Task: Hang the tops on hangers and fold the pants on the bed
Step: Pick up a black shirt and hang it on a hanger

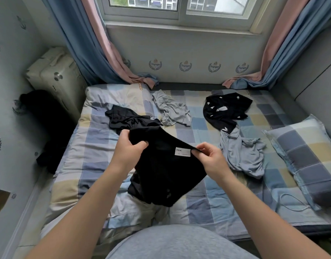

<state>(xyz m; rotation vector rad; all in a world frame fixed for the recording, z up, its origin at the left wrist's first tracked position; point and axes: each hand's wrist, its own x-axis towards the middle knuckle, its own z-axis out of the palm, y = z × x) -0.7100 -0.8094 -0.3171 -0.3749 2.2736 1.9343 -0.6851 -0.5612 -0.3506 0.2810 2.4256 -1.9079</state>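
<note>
Left hand (132, 146) grips one bunched edge of the black garment (164, 174). Right hand (210, 158) pinches the opposite edge beside the white label (182, 151). This spreads the opening, probably to identify top or pants. The fabric is thin, limp and matte, and hangs below both hands onto the bed (97, 143). Crumpled clothes (170, 109) lie beyond the hands.

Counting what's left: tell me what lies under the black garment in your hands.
Only the checked bedcover shows around the held black garment; whatever lies beneath is covered. A second black garment pokes out behind its upper edge.
</note>
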